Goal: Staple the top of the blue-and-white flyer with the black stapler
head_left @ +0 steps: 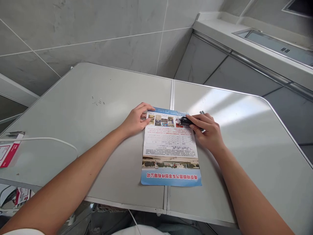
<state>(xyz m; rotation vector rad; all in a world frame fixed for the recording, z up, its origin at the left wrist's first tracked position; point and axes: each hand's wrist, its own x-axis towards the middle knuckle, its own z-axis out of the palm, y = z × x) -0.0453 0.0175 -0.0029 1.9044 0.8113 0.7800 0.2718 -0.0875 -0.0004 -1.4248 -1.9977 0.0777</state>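
Note:
A printed leaflet [171, 143] with blue ends, small photos and Chinese text lies upside down to me on the table, across the seam. My left hand [136, 119] is closed on its far left corner, thumb and forefinger at the edge. Wrapped in my right hand [207, 130] is a small black stapler [185, 121], its front end over the leaflet's far right part. My palm and fingers hide the rest of it. Just beyond the right fingers, a short grey strip [201, 112], perhaps staples, lies on the table.
The light table [132, 88] has a raised metal seam [172, 94] and a metal rim. Small metal bits [99, 101] are scattered at far left. A white cable [53, 139] and a red-and-white packet [9, 151] lie at the left edge. Tiled wall [110, 52] stands behind.

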